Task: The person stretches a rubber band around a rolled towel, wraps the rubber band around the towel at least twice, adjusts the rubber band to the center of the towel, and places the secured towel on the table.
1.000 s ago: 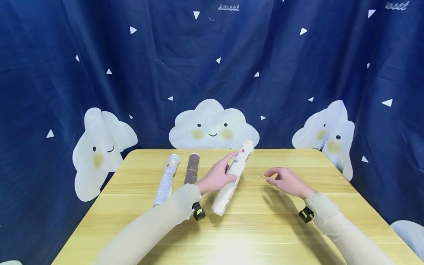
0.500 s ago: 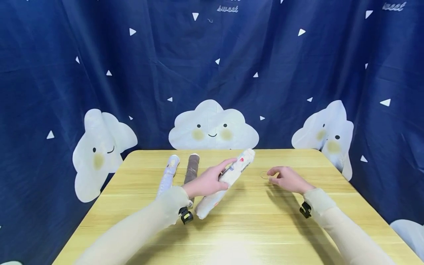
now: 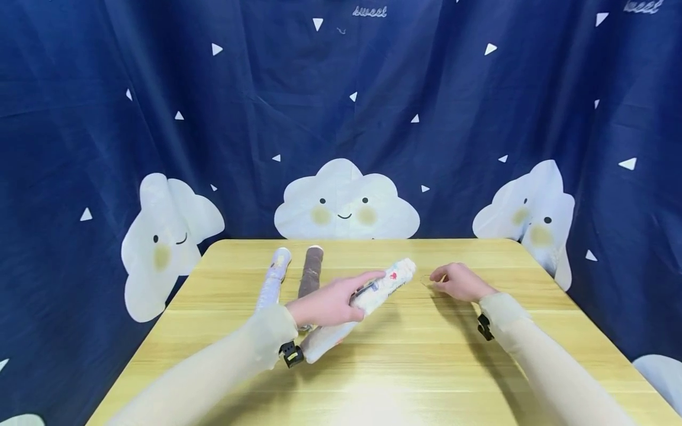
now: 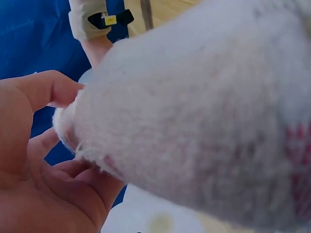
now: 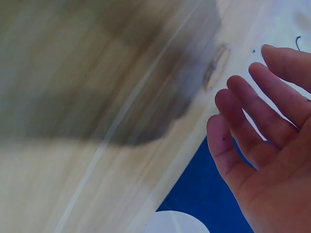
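Note:
My left hand (image 3: 331,303) grips a rolled white towel (image 3: 375,296) around its middle, fingers over the far side and thumb on the near side. The roll slants over the table, far end to the right, and bears a red mark and dark lettering. Its fuzzy surface (image 4: 194,121) fills much of the left wrist view. My right hand (image 3: 459,282) hovers low over the table with fingers loosely bent and nothing in them. Just beyond its fingertips, in the right wrist view, a thin elastic band (image 5: 210,73) lies on the wood.
To the left, a lavender rolled towel (image 3: 275,272) and a brown rolled towel (image 3: 311,273) lie side by side, partly hidden by my left arm. A dark blue curtain (image 3: 341,77) with clouds hangs behind the far edge of the wooden table (image 3: 426,367).
The left hand has shifted left and tipped the white towel flatter, its far end lower. The right hand has drawn slightly right from the elastic band, which stays on the table.

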